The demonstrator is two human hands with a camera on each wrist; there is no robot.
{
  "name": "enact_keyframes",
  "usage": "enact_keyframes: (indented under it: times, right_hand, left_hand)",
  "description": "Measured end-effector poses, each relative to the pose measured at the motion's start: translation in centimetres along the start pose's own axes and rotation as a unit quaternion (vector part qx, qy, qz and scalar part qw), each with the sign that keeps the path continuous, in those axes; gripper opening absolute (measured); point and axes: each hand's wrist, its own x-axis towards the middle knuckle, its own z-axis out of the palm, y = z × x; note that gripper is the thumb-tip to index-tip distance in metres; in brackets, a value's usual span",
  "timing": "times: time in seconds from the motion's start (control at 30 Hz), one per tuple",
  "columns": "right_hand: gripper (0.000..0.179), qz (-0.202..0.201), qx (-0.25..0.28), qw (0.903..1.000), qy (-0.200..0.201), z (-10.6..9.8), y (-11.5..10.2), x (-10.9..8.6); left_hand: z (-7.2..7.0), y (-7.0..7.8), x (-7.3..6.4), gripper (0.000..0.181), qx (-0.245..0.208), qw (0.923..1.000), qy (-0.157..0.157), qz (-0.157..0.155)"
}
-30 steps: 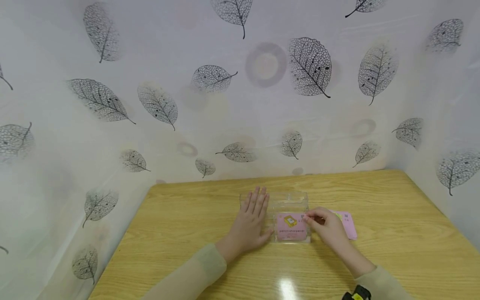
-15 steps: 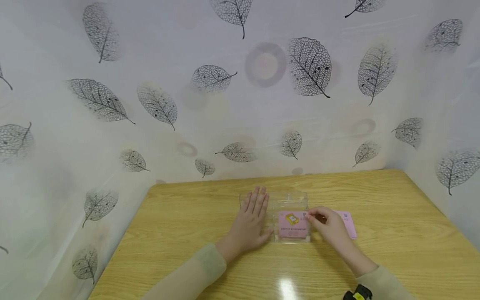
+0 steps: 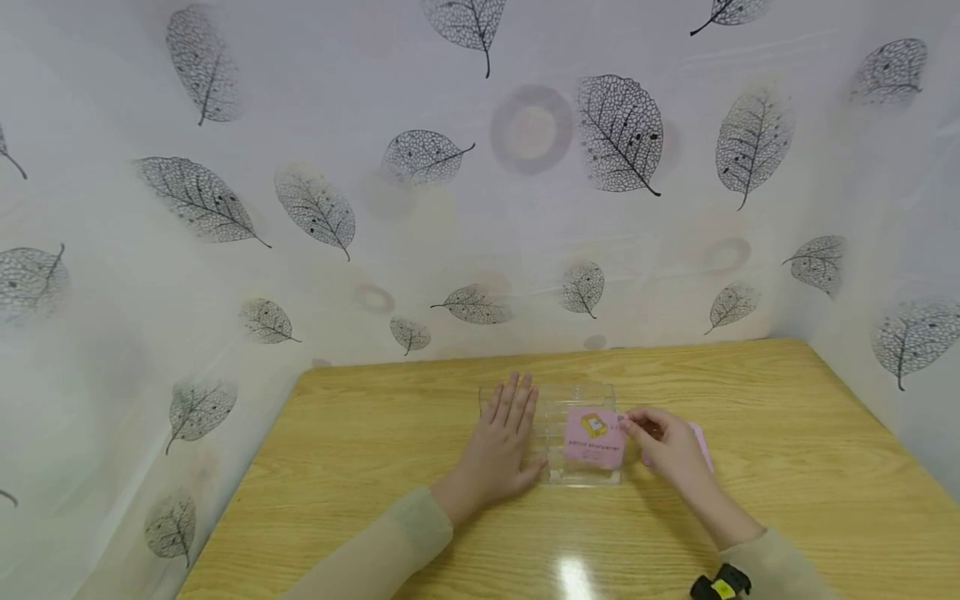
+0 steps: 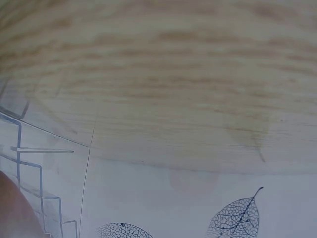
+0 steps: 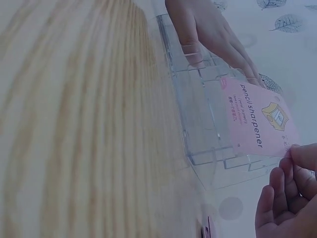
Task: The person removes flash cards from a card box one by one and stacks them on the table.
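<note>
A clear plastic holder with stepped tiers [image 3: 564, 478] stands on the table, its outline showing beside a blurred bit of hand in the left wrist view. My left hand [image 3: 497, 454] lies on its left part with fingers straight. My right hand [image 3: 666, 443] pinches a pink pencil sharpener card [image 3: 592, 442] by its upper right corner, between thumb and fingers. The card is tilted over the right half of the holder; its printed words and yellow sharpener picture show clearly in the right wrist view. Whether its lower edge touches a tier, I cannot tell.
More pink cards [image 3: 702, 450] lie on the wooden table [image 3: 810, 442] to the right, partly hidden behind my right hand. A leaf-patterned white curtain [image 3: 480, 233] encloses the table's back and sides. A black device [image 3: 722, 585] sits at the right wrist.
The pencil sharpener card has risen from the holder's front tier and shifted slightly right, held in my right hand. The left hand stays in place.
</note>
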Motion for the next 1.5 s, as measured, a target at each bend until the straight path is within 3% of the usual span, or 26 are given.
enact_keyframes:
  times: [0.37, 0.77, 1.13, 1.5]
  right_hand:
    - [0.027, -0.011, -0.007, 0.9995, 0.028, -0.8, -0.2, 0.3]
    - [0.029, -0.02, -0.003, 0.9992, 0.034, -1.6, 0.4, 0.4]
    - [0.03, -0.02, 0.001, 0.999, 0.039, -2.4, 0.3, 0.4]
    - [0.03, -0.012, -0.004, 0.9988, 0.047, -3.0, 0.6, 0.5]
  left_hand:
    - [-0.1, 0.0, 0.0, 0.1, -0.005, 1.0, -0.006, -0.001]
    - [-0.1, 0.1, 0.0, 0.099, -0.002, 1.0, -0.003, 0.0]
    - [0.5, 0.1, 0.0, 0.098, 0.016, 0.9997, 0.018, 0.003]
    - [0.4, 0.1, 0.0, 0.099, 0.019, 0.9997, 0.013, 0.005]
